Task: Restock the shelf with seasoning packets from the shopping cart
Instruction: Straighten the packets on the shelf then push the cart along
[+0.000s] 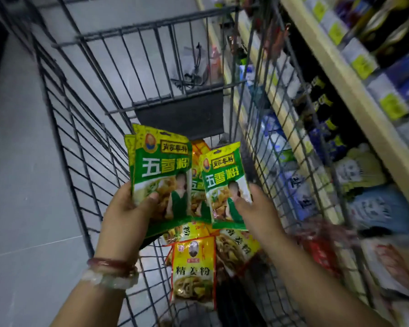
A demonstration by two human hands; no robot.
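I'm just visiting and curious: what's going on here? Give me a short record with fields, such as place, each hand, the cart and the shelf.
place: shop aisle, cart beside shelf
left hand: holds a small stack of green packets, thumb on the front
right hand: pinches one green packet by its lower edge
in cart: yellow packets and more green ones below the hands
shelf: on the right, stocked with goods, blurred
progress: packets held over the cart, not yet on the shelf
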